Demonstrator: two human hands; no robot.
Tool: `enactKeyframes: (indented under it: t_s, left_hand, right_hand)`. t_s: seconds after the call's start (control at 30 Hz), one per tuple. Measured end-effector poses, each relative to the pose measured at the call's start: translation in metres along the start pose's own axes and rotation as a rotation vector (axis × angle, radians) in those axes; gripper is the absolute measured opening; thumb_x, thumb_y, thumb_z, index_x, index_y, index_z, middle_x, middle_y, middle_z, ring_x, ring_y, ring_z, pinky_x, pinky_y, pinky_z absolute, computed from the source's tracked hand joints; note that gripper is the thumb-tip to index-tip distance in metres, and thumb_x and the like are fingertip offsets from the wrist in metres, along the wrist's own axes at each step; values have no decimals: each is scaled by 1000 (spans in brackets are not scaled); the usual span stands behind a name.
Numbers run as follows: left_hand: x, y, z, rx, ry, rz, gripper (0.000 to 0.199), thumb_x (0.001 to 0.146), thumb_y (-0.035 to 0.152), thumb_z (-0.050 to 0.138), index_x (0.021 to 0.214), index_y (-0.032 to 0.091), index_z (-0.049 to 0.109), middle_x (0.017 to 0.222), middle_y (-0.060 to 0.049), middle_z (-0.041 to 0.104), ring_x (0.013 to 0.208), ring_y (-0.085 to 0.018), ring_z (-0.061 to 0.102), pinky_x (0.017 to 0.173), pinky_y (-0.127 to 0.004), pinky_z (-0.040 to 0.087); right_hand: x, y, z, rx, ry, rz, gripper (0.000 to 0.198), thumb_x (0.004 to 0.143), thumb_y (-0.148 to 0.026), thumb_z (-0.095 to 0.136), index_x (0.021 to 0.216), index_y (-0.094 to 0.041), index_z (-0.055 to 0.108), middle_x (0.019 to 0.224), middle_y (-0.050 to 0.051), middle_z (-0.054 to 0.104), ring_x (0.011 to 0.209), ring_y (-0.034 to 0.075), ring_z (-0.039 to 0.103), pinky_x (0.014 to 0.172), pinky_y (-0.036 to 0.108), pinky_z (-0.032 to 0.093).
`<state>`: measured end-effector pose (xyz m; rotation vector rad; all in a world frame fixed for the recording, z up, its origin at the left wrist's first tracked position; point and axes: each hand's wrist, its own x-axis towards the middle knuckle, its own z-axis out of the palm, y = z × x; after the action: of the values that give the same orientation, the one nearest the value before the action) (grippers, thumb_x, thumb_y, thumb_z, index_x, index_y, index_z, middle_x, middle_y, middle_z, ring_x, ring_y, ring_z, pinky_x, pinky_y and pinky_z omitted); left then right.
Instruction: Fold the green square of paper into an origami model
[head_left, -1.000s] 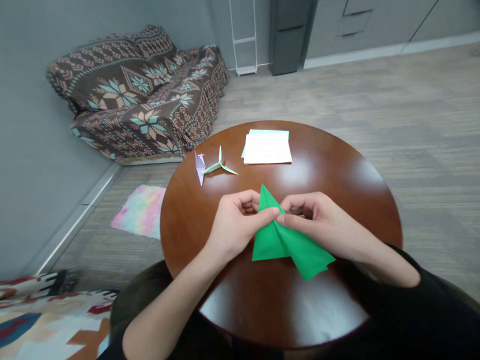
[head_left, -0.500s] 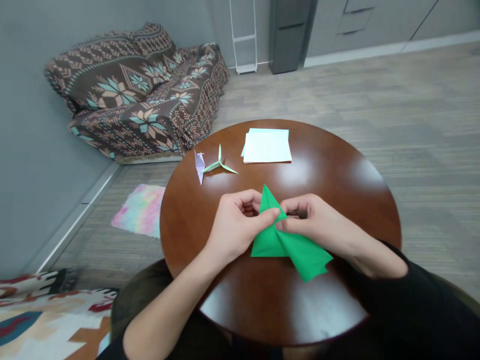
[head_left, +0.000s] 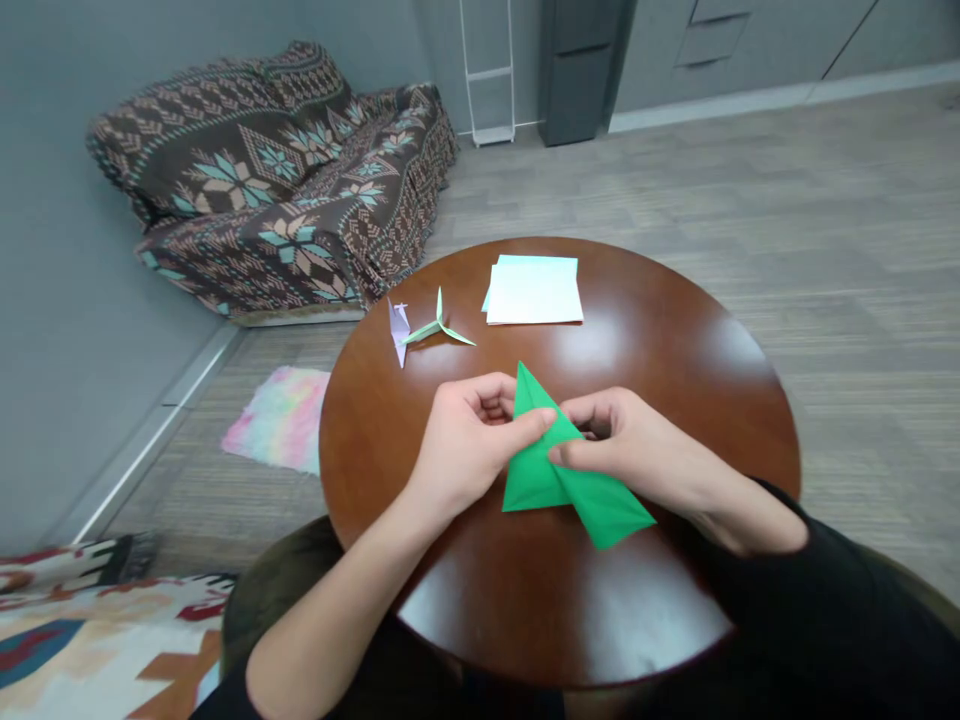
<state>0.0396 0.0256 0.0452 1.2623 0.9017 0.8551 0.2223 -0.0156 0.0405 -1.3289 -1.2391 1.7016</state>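
Note:
Between my two hands is a folded sheet of green paper (head_left: 541, 472), raised over the round brown table. It has a pointed tip at the top and two spread flaps at the bottom. My left hand (head_left: 480, 440) pinches its left side, thumb lying on the front face and fingers behind. On the other side my right hand (head_left: 616, 440) grips it near the middle, thumb in front at the crease. The fingertips behind the paper are hidden.
Toward the back of the table (head_left: 675, 350) lies a stack of pale paper sheets (head_left: 534, 292). Left of it sit a purple folded paper piece (head_left: 399, 328) and a light green three-pointed one (head_left: 440, 325). A patterned sofa (head_left: 300, 200) stands beyond.
The green paper has turned slightly, its top tip shifting left and its lower right flap drawing up and in. Both hands keep hold, with the left thumb moved slightly up and left.

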Motion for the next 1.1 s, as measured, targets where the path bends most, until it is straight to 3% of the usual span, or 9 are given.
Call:
enactKeyframes:
  t_s: [0.17, 0.43, 0.67, 0.83, 1.1]
  left_hand:
    - [0, -7, 1, -92, -54, -72, 20, 68, 22, 89, 81, 15, 76, 77, -2, 75, 68, -15, 65, 66, -25, 53]
    - [1, -11, 1, -314, -72, -193, 20, 69, 23, 88, 84, 13, 79, 78, -5, 77, 69, -15, 67, 72, -27, 54]
    - [0, -13, 0, -336, -155, -230, 20, 71, 20, 85, 90, 14, 82, 83, -5, 79, 75, -17, 69, 80, -29, 54]
    - [0, -13, 0, -338, -149, -241, 17, 71, 20, 85, 87, 14, 80, 80, -4, 77, 74, -16, 68, 76, -28, 53]
    - [5, -6, 0, -344, -36, -266, 16, 70, 20, 83, 72, 14, 69, 68, -1, 69, 60, -11, 60, 63, -25, 50]
  right_hand:
    - [2, 3, 0, 115, 62, -8, 11, 68, -25, 78, 69, -18, 70, 62, -2, 62, 57, 14, 55, 57, 26, 43]
    - [4, 6, 1, 213, 182, -48, 21, 65, -27, 87, 70, -15, 70, 64, -2, 64, 57, 10, 52, 54, 21, 39]
    - [4, 5, 4, 240, 239, -112, 23, 64, -26, 89, 70, -15, 70, 64, -2, 66, 57, 9, 52, 53, 20, 39]
    - [2, 3, 4, 183, 220, -146, 19, 67, -25, 88, 70, -15, 72, 65, -2, 68, 58, 10, 54, 53, 21, 40]
    - [-2, -3, 5, 119, 165, -77, 23, 66, -27, 89, 69, -14, 70, 61, -3, 63, 56, 9, 50, 52, 21, 37]
